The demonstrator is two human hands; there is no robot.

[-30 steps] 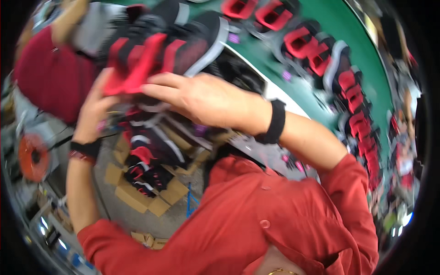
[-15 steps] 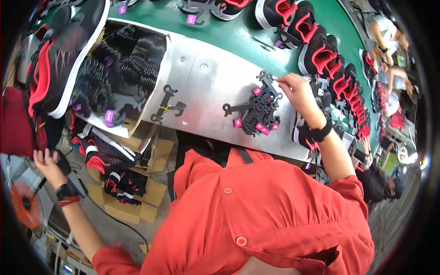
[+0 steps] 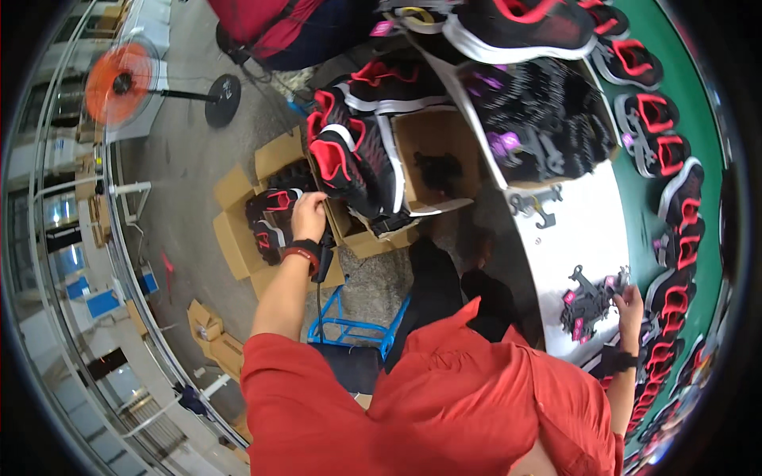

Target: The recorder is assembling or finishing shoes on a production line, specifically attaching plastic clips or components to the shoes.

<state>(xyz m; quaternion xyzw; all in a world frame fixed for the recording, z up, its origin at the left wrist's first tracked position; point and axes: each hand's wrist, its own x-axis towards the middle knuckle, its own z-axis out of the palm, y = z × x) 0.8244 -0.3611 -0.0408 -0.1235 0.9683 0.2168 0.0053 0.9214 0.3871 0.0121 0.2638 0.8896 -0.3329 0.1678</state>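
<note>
Left hand [image 3: 308,220] has moved in beside the stacked sneakers [image 3: 347,186], fingers curled; right hand [image 3: 629,306], narrowed, meets black shoe hangers [image 3: 587,305] piled on the tabletop [image 3: 567,230]; neither grip is clear. Tugging one hanger could snag others.

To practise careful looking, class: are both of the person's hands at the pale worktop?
No, only the right hand is there, at the dark hooks on the pale worktop; the left hand is near an open cardboard box.

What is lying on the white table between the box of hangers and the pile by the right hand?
In the head view, some grey hangers lie near the box; beyond them, the table is bare up to the pile.
</note>
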